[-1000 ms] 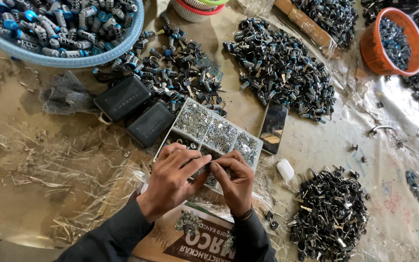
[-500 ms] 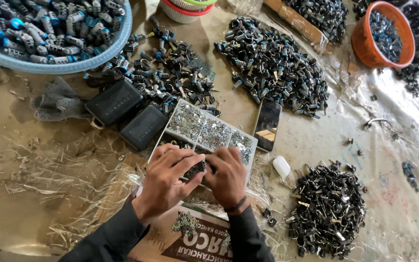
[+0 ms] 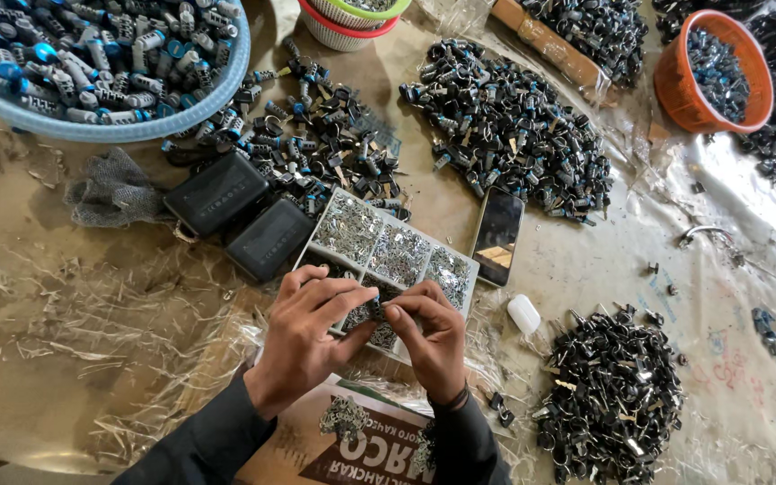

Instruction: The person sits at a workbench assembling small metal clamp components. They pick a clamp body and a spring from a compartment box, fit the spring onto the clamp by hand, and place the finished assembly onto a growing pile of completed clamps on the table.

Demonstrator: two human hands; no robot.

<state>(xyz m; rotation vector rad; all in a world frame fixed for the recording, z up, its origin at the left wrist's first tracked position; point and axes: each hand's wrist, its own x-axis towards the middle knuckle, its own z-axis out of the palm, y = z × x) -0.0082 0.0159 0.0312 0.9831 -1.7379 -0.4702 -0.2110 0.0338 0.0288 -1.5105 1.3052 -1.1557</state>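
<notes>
Tray (image 3: 446, 244) parts getting assembled mid-frame: left hand (image 3: 303, 328) and right hand (image 3: 431, 337) are both pinching one tiny piece (image 3: 377, 308); next needs careful alignment, I'd guess.

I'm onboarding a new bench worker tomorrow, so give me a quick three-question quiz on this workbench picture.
1. True or false: both hands meet over the compartment tray of small silvery parts.
2. Which lies just right of that tray? A) a dark phone B) a grey cloth C) an orange bowl
3. Fill in: the big basket at upper left is coloured ____.

Key
1. True: the left hand and right hand pinch a small part together above the tray.
2. A: the phone lies beside it, screen up.
3. Blue: the basket holds small blue-and-grey parts.
</notes>
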